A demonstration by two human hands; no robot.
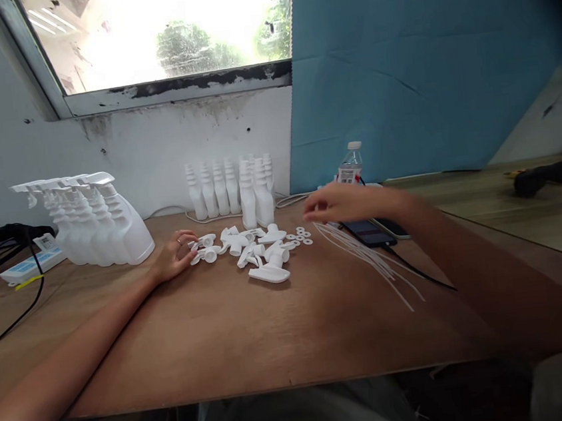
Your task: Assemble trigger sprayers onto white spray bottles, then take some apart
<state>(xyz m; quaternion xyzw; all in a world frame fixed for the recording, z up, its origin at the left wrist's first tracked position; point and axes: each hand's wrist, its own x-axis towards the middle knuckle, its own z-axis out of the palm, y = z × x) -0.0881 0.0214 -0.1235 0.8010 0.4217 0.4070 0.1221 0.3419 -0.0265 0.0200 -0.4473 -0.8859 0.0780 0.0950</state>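
My left hand (174, 256) rests on the wooden table (254, 334) with its fingers curled against a white spray-trigger part (205, 253) at the left edge of a pile of several white trigger parts (260, 253). Whether it grips the part is not clear. My right hand (345, 202) hovers, motion-blurred, above small white ring washers (302, 236) and a bundle of thin white tubes (366, 258). Its fingers point left and nothing shows in them.
Assembled white spray bottles (96, 223) stand at the left, empty white bottles (233, 189) at the back by the wall. A phone (371, 232) with a black cable, a water bottle (351, 163) and a power strip (30, 263) also lie on the table.
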